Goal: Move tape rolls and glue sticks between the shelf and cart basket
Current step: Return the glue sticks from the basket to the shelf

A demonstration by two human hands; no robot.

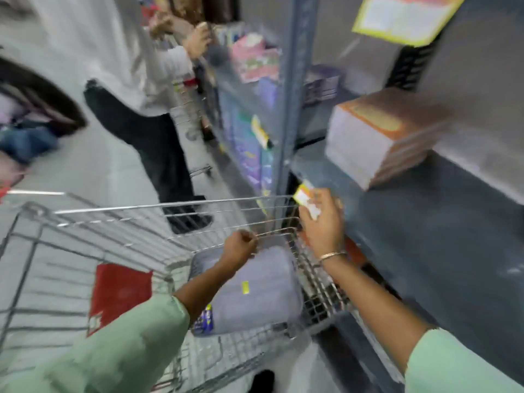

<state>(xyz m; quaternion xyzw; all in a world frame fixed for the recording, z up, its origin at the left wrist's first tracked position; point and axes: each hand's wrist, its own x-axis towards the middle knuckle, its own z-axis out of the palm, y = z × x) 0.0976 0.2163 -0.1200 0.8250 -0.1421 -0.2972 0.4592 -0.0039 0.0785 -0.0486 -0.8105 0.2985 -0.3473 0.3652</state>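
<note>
The picture is blurred by motion. My right hand (321, 222) holds a small yellow and white pack (307, 200), too blurred to name, at the front edge of the grey shelf (419, 228), just beyond the cart's right rim. My left hand (241, 246) is closed on the wire rim of the cart basket (175, 219). Inside the basket, under my left hand, lies a large pale grey pack (252, 296) with a small yellow sticker. No tape rolls or glue sticks can be made out.
A stack of white and orange packs (380, 137) sits further back on the shelf. A grey upright post (295, 89) stands left of it. Another person in a white top and dark trousers (158, 148) stands ahead by the shelving. A red flap (120, 293) hangs in the cart.
</note>
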